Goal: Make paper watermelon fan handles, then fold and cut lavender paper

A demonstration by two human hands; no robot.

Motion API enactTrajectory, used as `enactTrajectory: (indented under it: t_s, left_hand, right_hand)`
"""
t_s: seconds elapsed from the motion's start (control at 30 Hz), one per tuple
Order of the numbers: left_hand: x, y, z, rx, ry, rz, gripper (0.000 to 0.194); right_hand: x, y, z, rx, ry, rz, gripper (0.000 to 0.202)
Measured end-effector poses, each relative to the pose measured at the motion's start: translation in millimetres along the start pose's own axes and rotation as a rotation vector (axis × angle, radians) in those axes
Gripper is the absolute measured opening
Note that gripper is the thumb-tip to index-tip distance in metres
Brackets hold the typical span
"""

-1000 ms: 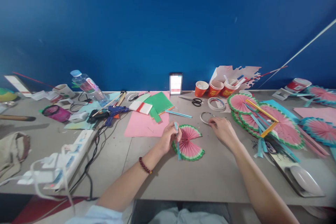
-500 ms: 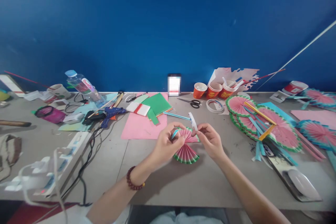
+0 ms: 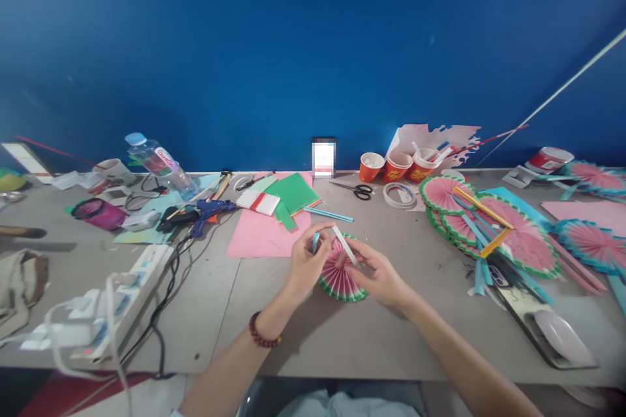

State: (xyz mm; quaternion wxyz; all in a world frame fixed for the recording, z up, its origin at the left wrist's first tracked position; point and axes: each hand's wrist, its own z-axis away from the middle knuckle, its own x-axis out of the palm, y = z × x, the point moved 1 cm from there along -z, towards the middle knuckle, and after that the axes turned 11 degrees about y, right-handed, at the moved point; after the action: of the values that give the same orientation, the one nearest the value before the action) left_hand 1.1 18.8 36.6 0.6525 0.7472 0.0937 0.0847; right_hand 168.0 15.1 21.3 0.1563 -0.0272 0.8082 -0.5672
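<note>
At the far left a cloth bag (image 3: 22, 293) lies on the desk (image 3: 195, 332), then a power strip (image 3: 139, 296) crowded with white plugs and cables. Behind these are a magenta pouch (image 3: 105, 214), a tilted bottle (image 3: 159, 163) and a blue glue gun (image 3: 211, 210). A pink sheet (image 3: 264, 238) comes next, partly covered by a green card (image 3: 304, 194) and a white packet (image 3: 259, 202), near the left hand. The left hand (image 3: 309, 264), fingers curled, pinches a short blue strip (image 3: 315, 241). The pleated pink fan (image 3: 342, 281) lies below and between the hands, which hide part of it. The right hand (image 3: 379, 273), nearly closed, grips a white tape ring (image 3: 344, 243) seen edge-on; whether the left fingertips touch it, I cannot tell. Beyond lie scissors (image 3: 362, 192), with red cups (image 3: 397, 166) behind. Rightward, finished fans (image 3: 531, 234) overlap in a pile, a white mouse (image 3: 562, 337) nearer the front edge.
</note>
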Motion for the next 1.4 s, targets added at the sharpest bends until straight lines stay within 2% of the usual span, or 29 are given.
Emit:
enactTrajectory:
  t_s: [0.13,0.23,0.3,0.37,0.43,0.53,0.63,0.77,0.87,0.97,1.03,1.27,1.4]
  left_hand:
    - [-4.2,-18.1,-3.8,0.011,0.001,0.009,0.022]
    - [-8.0,-21.7,-1.2,0.073,0.038,-0.048,0.023]
    - [-9.0,-18.4,2.6,0.210,0.007,-0.129,0.025]
    - [-9.0,-14.3,6.6,0.399,-0.077,-0.209,0.026]
    - [-9.4,-12.4,9.7,0.608,-0.104,-0.266,0.029]
    - [-11.1,-14.5,12.0,0.864,0.000,-0.369,0.034]
    - [-11.2,-16.2,13.8,0.981,0.045,-0.431,0.032]
    - [-7.5,-11.4,17.6,0.916,-0.047,-0.376,0.029]
    - [-4.9,-7.7,20.0,0.848,-0.072,-0.380,0.036]
    - [-3.3,-6.3,21.4,0.795,-0.130,-0.370,0.040]
    - [-2.6,-5.4,21.8,0.753,-0.151,-0.327,0.036]
    - [0.2,1.7,19.4,0.583,-0.131,-0.258,0.014]
    - [0.6,1.1,18.4,0.546,-0.097,-0.287,0.007]
  right_hand:
    - [4.9,-4.4,-1.8,0.036,-0.073,-0.027,0.031]
    - [7.1,0.3,-0.5,0.053,-0.041,0.036,0.033]
    - [7.0,6.2,0.5,0.002,0.025,0.108,0.035]
    - [5.9,10.7,0.4,-0.103,0.086,0.157,0.032]
    - [4.0,11.9,-0.8,-0.224,0.106,0.184,0.028]
    - [1.7,9.2,-2.9,-0.324,0.086,0.241,0.027]
    - [1.2,7.2,-2.9,-0.290,0.101,0.270,0.024]
    - [1.2,10.6,-0.3,-0.097,0.252,0.234,0.014]
    - [0.4,12.2,0.2,0.014,0.366,0.112,0.013]
    - [0.5,9.5,-1.8,0.043,0.353,-0.035,0.017]
    - [0.4,7.3,-3.6,0.053,0.348,-0.061,0.018]
    - [2.7,9.5,-4.9,0.114,0.360,-0.088,0.021]
    - [4.7,12.9,-2.9,0.145,0.344,-0.121,0.023]
